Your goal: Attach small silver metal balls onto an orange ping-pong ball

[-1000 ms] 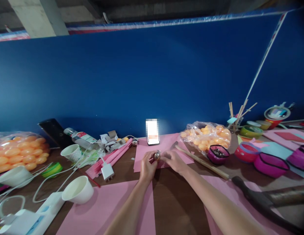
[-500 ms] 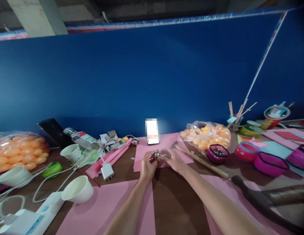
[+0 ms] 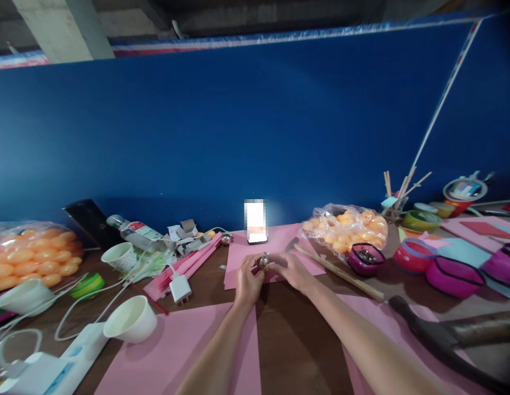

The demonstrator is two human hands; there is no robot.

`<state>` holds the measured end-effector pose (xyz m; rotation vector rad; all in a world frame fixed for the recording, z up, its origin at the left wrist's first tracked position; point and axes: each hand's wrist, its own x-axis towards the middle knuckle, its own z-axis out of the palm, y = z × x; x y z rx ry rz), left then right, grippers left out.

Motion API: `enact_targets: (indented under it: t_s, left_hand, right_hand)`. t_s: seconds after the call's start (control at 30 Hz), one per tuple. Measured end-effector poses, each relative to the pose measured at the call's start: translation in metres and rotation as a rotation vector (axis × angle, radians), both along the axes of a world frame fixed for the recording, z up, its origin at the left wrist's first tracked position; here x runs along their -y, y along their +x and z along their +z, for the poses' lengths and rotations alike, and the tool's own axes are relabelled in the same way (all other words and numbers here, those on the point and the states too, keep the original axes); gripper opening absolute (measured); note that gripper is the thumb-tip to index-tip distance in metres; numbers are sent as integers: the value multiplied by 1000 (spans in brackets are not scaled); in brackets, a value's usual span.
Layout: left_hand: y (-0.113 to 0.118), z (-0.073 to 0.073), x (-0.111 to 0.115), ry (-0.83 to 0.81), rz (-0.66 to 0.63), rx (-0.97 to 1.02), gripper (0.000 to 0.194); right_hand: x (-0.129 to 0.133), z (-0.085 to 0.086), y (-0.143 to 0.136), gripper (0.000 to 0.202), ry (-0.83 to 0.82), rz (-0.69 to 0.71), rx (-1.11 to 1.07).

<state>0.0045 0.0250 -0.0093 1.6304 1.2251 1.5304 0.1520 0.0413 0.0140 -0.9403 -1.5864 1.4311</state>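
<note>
Between my two hands is a small shiny metallic ball (image 3: 264, 261), silver with a golden tint. My left hand (image 3: 249, 280) has its fingers closed round the ball's left side. At the ball's right side is my right hand (image 3: 291, 270), fingers bent toward it; whether the fingertips touch it is too small to tell. Both hands are over the near edge of a pink sheet (image 3: 275, 241). Behind them a lit phone (image 3: 255, 222) stands upright, its screen blurred out. A second shiny ball (image 3: 226, 239) lies left of the phone.
Right: a bag of orange balls (image 3: 349, 227), wooden sticks (image 3: 341, 271), a purple bowl (image 3: 367, 259) and a hammer (image 3: 423, 329). Left: a white cup (image 3: 130, 319), a charger (image 3: 180, 288), a power strip (image 3: 80, 356) with cables, and a bottle (image 3: 140, 233). A blue partition (image 3: 255, 120) stands behind.
</note>
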Motion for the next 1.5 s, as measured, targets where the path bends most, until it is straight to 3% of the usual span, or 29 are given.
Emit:
enact_targets:
  t_s: [1.5]
  left_hand:
    - [0, -1, -1, 50, 63, -141, 38]
  right_hand:
    - [0, -2, 1, 44, 48, 31, -25]
